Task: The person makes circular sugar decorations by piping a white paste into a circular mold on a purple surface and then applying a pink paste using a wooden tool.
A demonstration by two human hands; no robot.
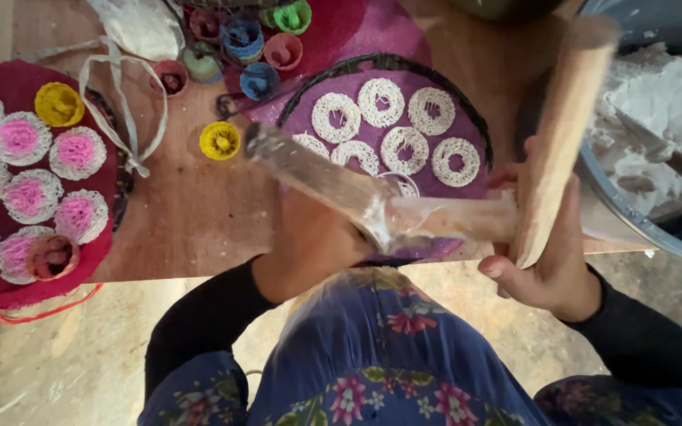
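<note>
My left hand [309, 246] is closed under the middle of a wooden noodle press [333, 183] smeared with white dough. The press hangs over the near edge of a round purple mat [409, 77]. My right hand [548, 272] grips the lower end of the press's second wooden handle [566, 118], which slants up to the right. On the purple mat lie several white rings of pressed noodle [380, 102]. A thin strand of dough hangs where the two handles meet.
A red mat [9, 79] at the left holds several pink-and-white noodle rounds [76, 152]. Small coloured cups [219, 140] are scattered over the wooden table [191, 213]. A big bowl [633, 225] of white dough [657, 102], with a utensil stuck in it, stands at the right.
</note>
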